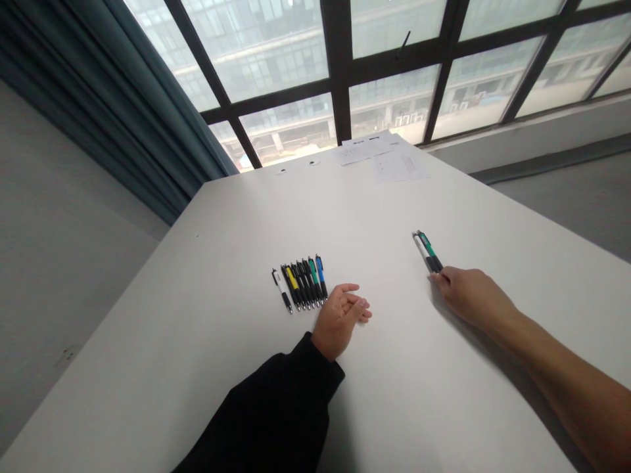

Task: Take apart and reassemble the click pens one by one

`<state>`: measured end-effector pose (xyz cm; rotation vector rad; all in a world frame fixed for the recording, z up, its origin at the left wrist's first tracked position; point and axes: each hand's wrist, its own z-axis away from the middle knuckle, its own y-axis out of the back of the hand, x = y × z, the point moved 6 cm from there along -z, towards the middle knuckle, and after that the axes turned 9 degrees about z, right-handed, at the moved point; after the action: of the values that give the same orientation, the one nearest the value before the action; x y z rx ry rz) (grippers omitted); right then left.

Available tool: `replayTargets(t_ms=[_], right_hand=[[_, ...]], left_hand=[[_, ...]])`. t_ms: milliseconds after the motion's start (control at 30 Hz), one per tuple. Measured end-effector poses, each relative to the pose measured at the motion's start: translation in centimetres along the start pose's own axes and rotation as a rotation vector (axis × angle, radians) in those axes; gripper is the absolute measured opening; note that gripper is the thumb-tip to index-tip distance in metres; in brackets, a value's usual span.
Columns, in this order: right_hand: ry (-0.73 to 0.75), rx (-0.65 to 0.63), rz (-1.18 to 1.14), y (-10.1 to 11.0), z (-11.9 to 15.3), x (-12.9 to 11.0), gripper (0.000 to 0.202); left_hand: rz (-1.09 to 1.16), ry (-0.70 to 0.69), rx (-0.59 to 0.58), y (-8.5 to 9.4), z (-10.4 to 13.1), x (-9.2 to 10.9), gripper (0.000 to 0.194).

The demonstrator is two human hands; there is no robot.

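Note:
My right hand (468,294), at the end of a bare forearm, is closed around the lower ends of two pens at the right of the table. One is a white pen (421,244), and beside it lies a green pen (428,246); their far ends point away from me. My left hand (340,320), in a black sleeve, rests on the tabletop with loosely bent fingers apart and nothing visible in them. Just left of it several pens lie side by side: a white pen (280,289), a yellow pen (292,279), black ones, a green pen (312,269) and a blue pen (320,270).
The white table (236,230) reaches to a dark-framed window (340,85). Paper sheets (367,150) lie at its far edge, with small scraps left of them. A blue-grey curtain (118,98) hangs at the left.

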<state>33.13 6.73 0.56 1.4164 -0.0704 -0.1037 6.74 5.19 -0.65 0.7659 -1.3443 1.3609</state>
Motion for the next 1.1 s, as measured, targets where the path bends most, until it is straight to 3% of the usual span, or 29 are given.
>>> replayTargets(t_ms=[567, 867, 933, 1000, 1100], right_hand=[[-0.020, 0.077, -0.022, -0.1, 0.0, 0.5, 0.045], [-0.033, 0.061, -0.019, 0.3, 0.3, 0.2, 0.046], [-0.025, 0.065, -0.027, 0.5, 0.5, -0.1, 0.047], [-0.014, 0.070, -0.034, 0.5, 0.6, -0.3, 0.048], [0.018, 0.093, -0.030, 0.4, 0.7, -0.6, 0.049]], left_hand=[[-0.026, 0.009, -0.011, 0.1, 0.0, -0.1, 0.052], [-0.104, -0.019, -0.036, 0.1, 0.0, -0.3, 0.042], [-0.260, -0.089, -0.031, 0.3, 0.1, -0.1, 0.034], [-0.576, -0.255, 0.013, 0.6, 0.4, 0.8, 0.025], [-1.096, -0.512, 0.168, 1.1, 1.2, 2.6, 0.016]])
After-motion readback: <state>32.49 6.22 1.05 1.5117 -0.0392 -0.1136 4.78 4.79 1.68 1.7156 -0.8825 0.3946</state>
